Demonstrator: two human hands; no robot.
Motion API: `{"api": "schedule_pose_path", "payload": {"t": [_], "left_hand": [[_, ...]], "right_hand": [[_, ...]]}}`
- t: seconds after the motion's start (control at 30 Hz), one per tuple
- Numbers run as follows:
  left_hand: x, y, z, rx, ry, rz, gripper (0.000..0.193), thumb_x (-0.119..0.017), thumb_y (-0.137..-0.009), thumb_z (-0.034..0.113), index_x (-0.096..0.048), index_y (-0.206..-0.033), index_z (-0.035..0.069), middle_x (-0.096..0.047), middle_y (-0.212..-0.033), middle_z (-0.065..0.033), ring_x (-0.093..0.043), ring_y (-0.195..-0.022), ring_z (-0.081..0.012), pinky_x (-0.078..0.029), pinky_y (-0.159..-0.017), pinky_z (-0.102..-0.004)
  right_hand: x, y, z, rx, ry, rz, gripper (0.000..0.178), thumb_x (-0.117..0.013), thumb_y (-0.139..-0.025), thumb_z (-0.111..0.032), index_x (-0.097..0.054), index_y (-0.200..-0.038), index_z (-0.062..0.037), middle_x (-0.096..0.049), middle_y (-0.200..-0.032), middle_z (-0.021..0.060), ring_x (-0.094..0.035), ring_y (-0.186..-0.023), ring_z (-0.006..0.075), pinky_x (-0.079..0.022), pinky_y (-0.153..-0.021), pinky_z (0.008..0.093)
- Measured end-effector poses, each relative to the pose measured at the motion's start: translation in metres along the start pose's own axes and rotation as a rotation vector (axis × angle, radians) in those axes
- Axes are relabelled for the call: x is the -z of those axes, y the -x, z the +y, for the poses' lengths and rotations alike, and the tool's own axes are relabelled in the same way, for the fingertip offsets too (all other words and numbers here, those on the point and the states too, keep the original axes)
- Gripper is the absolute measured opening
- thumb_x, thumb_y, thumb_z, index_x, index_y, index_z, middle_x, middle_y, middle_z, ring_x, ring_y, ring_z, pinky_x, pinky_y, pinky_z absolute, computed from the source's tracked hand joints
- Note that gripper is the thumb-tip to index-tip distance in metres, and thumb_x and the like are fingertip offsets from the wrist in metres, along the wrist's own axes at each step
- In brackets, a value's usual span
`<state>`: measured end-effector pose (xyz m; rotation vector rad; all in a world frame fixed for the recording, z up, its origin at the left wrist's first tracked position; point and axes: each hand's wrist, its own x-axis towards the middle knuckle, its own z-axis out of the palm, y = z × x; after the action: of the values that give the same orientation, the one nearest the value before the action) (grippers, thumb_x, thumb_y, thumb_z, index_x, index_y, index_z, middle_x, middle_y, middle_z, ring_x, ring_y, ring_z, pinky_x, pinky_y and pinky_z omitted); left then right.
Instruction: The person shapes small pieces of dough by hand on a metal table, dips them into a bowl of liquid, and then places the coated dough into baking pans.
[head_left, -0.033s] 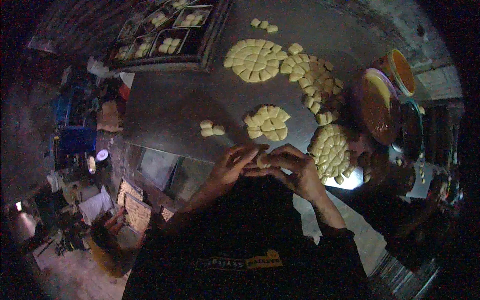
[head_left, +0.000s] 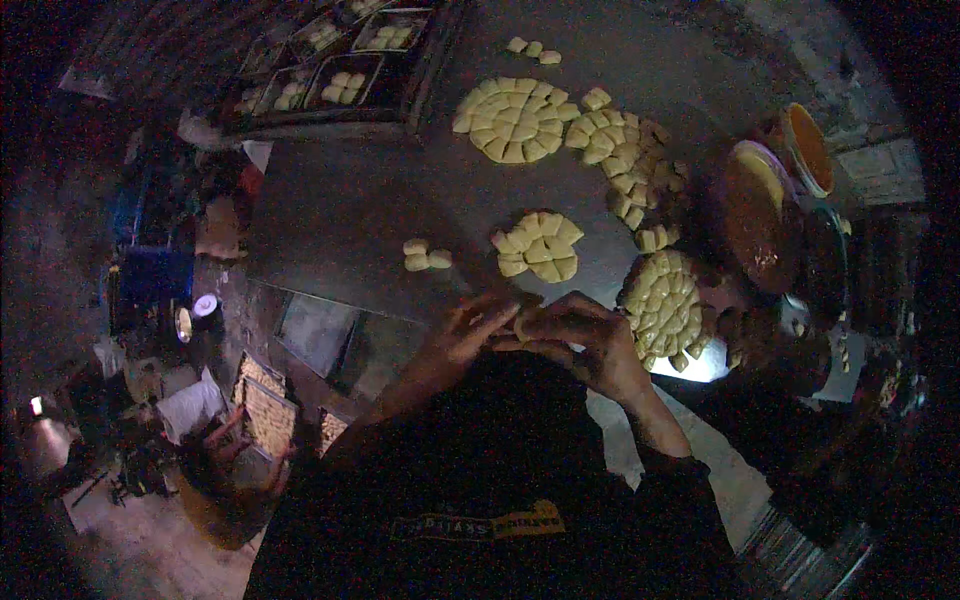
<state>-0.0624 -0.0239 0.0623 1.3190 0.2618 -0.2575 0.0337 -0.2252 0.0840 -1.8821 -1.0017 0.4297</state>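
Observation:
My left hand point(head_left: 474, 328) and my right hand point(head_left: 592, 338) meet at the near edge of the table point(head_left: 345, 225), fingers bent in toward each other. Between their fingertips is a small pale piece of dough point(head_left: 521, 324), partly hidden by the fingers. Just beyond them lies a round of dough cut into wedges and chunks point(head_left: 540, 246). A few loose dough pieces point(head_left: 427, 256) sit to its left. Close to my right hand is a larger, glossy cut round of dough point(head_left: 664, 305).
Farther back lie another cut dough round point(head_left: 514, 120) and a trail of dough chunks point(head_left: 610, 140). A rack of tins with dough balls point(head_left: 345, 87) stands far left. At right are a large bowl point(head_left: 757, 215) and an orange tub point(head_left: 808, 150). Lower left, another person handles a tray point(head_left: 268, 415).
My hands stay almost in place around the dough piece. At lower left, the other person's hands and tray have shifted slightly. The picture is dimmer.

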Motion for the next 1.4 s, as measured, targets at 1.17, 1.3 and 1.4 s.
{"api": "schedule_pose_path", "payload": {"t": [1.17,1.3,1.4], "left_hand": [[0.208,-0.069,-0.132,-0.428,-0.763,0.209,0.053,-0.06,-0.094,0.026,-0.045,-0.143,0.01,-0.059,-0.13,-0.0183,-0.059,-0.115,-0.0374,-0.047,-0.1,-0.0438],[0.213,-0.065,-0.11,-0.448,-0.777,0.271,0.054,-0.062,-0.093,0.024,-0.045,-0.142,0.009,-0.058,-0.131,-0.0177,-0.059,-0.116,-0.0359,-0.047,-0.1,-0.0435],[0.229,-0.063,-0.107,-0.424,-0.669,0.298,0.055,-0.064,-0.092,0.023,-0.045,-0.142,0.009,-0.058,-0.132,-0.0172,-0.059,-0.117,-0.0348,-0.048,-0.1,-0.0432]], "right_hand": [[-0.151,-0.158,0.094,0.047,0.353,-0.238,0.031,-0.06,-0.093,-0.017,-0.06,-0.121,-0.0071,-0.061,-0.12,0.0212,-0.057,-0.112,0.0413,-0.047,-0.095,0.0462],[-0.166,-0.132,0.141,0.222,0.703,-0.204,0.037,-0.057,-0.095,-0.027,-0.059,-0.128,-0.0112,-0.057,-0.128,0.0204,-0.053,-0.119,0.0402,-0.045,-0.101,0.0485],[-0.178,-0.153,0.124,-0.016,0.523,-0.317,0.041,-0.056,-0.096,-0.032,-0.057,-0.132,-0.0111,-0.054,-0.131,0.0203,-0.052,-0.119,0.0408,-0.043,-0.104,0.0498]]}}
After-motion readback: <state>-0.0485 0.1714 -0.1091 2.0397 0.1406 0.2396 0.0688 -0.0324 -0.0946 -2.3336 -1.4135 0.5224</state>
